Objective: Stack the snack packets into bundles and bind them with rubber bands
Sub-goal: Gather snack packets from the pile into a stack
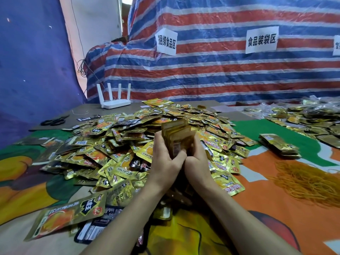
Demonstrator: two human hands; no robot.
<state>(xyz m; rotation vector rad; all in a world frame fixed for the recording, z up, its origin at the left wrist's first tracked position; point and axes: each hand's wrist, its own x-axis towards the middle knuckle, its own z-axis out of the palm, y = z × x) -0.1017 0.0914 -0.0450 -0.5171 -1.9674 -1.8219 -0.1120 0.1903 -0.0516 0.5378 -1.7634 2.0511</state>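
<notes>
Even indoor light, wide-angle bend at the edges
The light is soft and diffuse and shadows are faint; the gold packets [114, 144] glint with small glare spots, the raised stack [177, 134] is slightly blurred, and the striped tarp [220, 70] bows outward toward the picture's borders

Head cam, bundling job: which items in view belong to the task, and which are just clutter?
Job:
- left hand and right hand, both gripping the held stack
- loose packet pile
- rubber bands
- set-aside stack, right side

Lying about:
- router
- scissors
- paper signs on the striped tarp
</notes>
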